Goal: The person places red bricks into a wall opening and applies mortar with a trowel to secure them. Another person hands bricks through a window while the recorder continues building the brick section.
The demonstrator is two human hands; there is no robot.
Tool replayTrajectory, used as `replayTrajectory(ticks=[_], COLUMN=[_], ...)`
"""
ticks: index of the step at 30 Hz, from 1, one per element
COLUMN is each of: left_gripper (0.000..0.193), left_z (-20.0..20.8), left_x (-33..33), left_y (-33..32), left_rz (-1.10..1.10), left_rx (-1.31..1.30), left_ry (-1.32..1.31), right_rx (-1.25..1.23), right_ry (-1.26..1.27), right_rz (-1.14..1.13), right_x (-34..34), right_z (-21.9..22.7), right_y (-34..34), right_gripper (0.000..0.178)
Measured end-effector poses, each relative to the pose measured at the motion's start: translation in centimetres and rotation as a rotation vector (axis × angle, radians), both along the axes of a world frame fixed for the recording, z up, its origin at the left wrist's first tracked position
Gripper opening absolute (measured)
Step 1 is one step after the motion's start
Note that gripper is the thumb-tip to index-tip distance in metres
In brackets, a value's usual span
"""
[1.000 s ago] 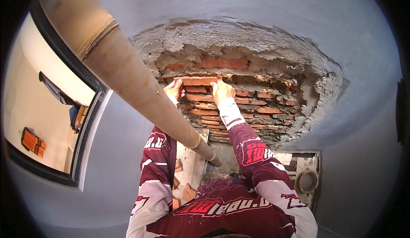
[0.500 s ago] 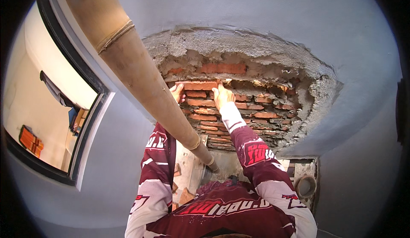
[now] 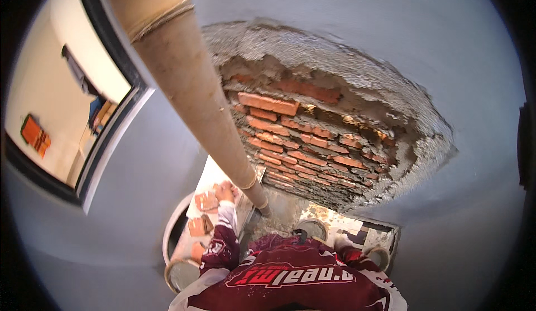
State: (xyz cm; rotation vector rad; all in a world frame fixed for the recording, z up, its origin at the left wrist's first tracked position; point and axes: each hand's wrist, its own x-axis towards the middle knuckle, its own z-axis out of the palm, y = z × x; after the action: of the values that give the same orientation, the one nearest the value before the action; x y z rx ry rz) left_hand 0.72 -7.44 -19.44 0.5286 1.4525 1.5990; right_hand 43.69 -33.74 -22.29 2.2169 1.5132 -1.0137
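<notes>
My left hand point(image 3: 225, 191) reaches down at the lower left, over a pale board point(image 3: 210, 171). It is at the edge of a broken brick piece point(image 3: 206, 201); its fingers are too blurred to show a grip. Another brick piece point(image 3: 199, 225) lies nearer to me on the board. My right arm point(image 3: 350, 253) is lowered at the lower right, with its white cuff showing; the hand itself cannot be made out. Ahead, an orange brick point(image 3: 268, 103) lies on top of the brickwork point(image 3: 301, 143) at its left end, untouched by either hand.
A thick bamboo pole point(image 3: 206, 99) slants down in front of the wall's left part. Rough plaster point(image 3: 368, 71) rims the hole in the grey wall point(image 3: 402, 37). Round containers point(image 3: 182, 275) stand low on both sides. A black-framed window point(image 3: 106, 37) is at left.
Both hands have left the orange brick, which stays on the top course. My left hand has dropped to the brick pieces on the board; my right arm has come down beside my body. The view has turned.
</notes>
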Motion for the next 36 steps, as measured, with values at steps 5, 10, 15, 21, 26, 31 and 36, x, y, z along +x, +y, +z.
replayTrajectory(ticks=[5, 10, 15, 21, 26, 31, 36], left_gripper=[0.013, 0.015, 0.016, 0.017, 0.021, 0.056, 0.062], left_z=[-10.4, -12.9, -11.8, -10.4, -12.7, -12.1, -17.1], left_x=[1.5, 2.3, 4.9, 5.2, 1.0, -6.5, -19.7], left_y=[-19.8, -31.8, -36.3, -38.7, -36.9, -33.1, -30.6], left_rz=[-0.069, 0.024, 0.116, 0.131, 0.065, -0.256, -0.297], left_rx=[-0.474, -0.826, -0.76, -0.773, -0.784, -1.009, -1.409], left_ry=[-0.033, -0.137, -0.185, -0.094, 0.092, 0.768, 1.105], right_rx=[-0.263, -0.261, 0.287, 0.509, 0.355, 0.064, -0.085], right_ry=[-0.011, 0.069, 0.145, 0.213, 0.146, -0.008, 0.037], right_rz=[0.113, 0.208, 0.262, 0.095, 0.172, 0.632, 0.386], right_x=[10.5, 13.7, 11.7, 9.0, 9.8, 18.5, 17.2], right_z=[-13.2, -17.7, -15.1, -8.1, -10.9, -22.5, -18.4], right_y=[-11.6, -13.6, 0.4, 10.5, 6.6, -6.8, -15.1], right_gripper=[0.047, 0.044, 0.048, 0.025, 0.037, 0.031, 0.04])
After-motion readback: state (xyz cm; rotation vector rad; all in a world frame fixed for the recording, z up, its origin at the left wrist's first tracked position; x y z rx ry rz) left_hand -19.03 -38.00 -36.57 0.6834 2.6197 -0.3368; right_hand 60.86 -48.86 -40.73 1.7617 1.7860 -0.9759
